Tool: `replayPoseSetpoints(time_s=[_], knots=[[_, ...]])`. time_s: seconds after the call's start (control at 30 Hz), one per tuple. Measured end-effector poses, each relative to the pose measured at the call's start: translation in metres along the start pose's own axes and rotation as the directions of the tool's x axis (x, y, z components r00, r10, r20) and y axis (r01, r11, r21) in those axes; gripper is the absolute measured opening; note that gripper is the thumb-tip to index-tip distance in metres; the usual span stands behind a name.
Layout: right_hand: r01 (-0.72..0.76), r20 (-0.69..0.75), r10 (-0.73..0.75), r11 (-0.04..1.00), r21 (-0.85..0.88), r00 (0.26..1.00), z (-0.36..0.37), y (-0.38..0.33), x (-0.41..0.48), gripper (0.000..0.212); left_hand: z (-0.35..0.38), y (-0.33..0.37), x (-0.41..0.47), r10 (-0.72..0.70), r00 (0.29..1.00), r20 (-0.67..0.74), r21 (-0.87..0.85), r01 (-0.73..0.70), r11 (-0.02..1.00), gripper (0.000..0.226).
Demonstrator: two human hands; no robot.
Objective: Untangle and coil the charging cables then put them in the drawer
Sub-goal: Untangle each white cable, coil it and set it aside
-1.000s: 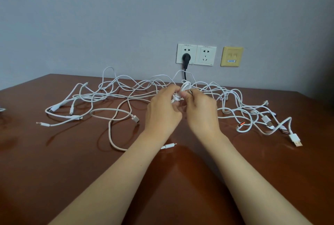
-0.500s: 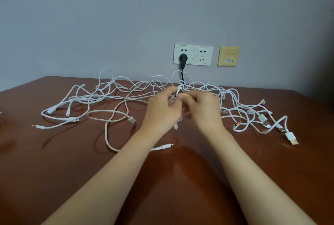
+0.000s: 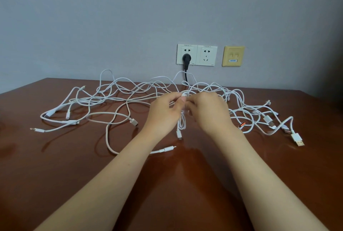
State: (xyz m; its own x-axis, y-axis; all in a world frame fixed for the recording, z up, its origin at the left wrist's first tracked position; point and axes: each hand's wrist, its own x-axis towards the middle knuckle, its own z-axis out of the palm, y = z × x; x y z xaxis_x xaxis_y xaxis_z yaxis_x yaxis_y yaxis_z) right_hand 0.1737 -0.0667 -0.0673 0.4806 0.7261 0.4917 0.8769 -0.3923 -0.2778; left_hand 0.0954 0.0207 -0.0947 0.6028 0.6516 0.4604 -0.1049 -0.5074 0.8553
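While both hands are pinching the same little knot, we'd go slow here. Our left hand (image 3: 163, 113) and right hand (image 3: 207, 111) each have fingertips closed on the white knot (image 3: 184, 98) over the desk (image 3: 167, 184), with a short loop (image 3: 182, 124) and its small plug (image 3: 179, 134) dangling below. Best bet, we think: hold one side steady and feed that loose plug end back through rather than yanking, since pulling would likely tighten things. The rest of the charging cables (image 3: 118, 98) sprawl left and right across the desk, all tangled, none coiled. As for containers, no drawer shows anywhere, so we can't say what's in it. Wall sockets (image 3: 206, 55) sit behind, a black plug (image 3: 185, 58) in one.
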Motion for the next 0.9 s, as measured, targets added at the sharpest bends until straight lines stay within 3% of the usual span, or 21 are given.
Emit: replayPoseSetpoints(time_s=[0.13,0.27,0.37,0.53,0.63,0.8,0.9], knots=[[0.013,0.047,-0.008,0.995,-0.096,0.999,-0.003,-0.001,-0.001,0.021,0.001,-0.002,0.0,0.037,0.999,0.001,0.022,-0.037,0.999,0.019],[-0.075,0.072,0.066,0.989,0.127,0.995,-0.003,0.003,-0.001,0.024,-0.001,0.001,-0.001,0.062,0.998,0.025,0.023,-0.062,0.998,0.019],[-0.186,0.103,0.158,0.903,0.386,0.982,0.004,0.01,0.002,0.03,-0.001,0.005,-0.002,0.073,0.997,0.036,0.022,-0.074,0.997,0.02],[-0.245,0.1,0.244,0.69,0.681,0.965,0.009,0.013,0.007,0.02,-0.002,0.011,-0.003,0.004,0.997,0.079,-0.123,0.006,0.992,0.025],[-0.221,0.053,0.264,0.661,0.717,0.963,0.016,0.008,0.006,0.021,-0.002,0.014,-0.003,-0.027,0.996,0.084,-0.142,0.039,0.989,0.027],[-0.257,0.08,0.316,0.574,0.777,0.945,0.019,0.008,0.004,0.026,-0.002,0.011,-0.001,0.075,0.995,0.068,-0.01,-0.074,0.997,0.032],[-0.282,0.108,0.35,0.497,0.821,0.931,0.018,0.009,0.005,0.027,-0.002,0.012,-0.001,0.095,0.994,0.06,-0.032,-0.093,0.995,0.03]])
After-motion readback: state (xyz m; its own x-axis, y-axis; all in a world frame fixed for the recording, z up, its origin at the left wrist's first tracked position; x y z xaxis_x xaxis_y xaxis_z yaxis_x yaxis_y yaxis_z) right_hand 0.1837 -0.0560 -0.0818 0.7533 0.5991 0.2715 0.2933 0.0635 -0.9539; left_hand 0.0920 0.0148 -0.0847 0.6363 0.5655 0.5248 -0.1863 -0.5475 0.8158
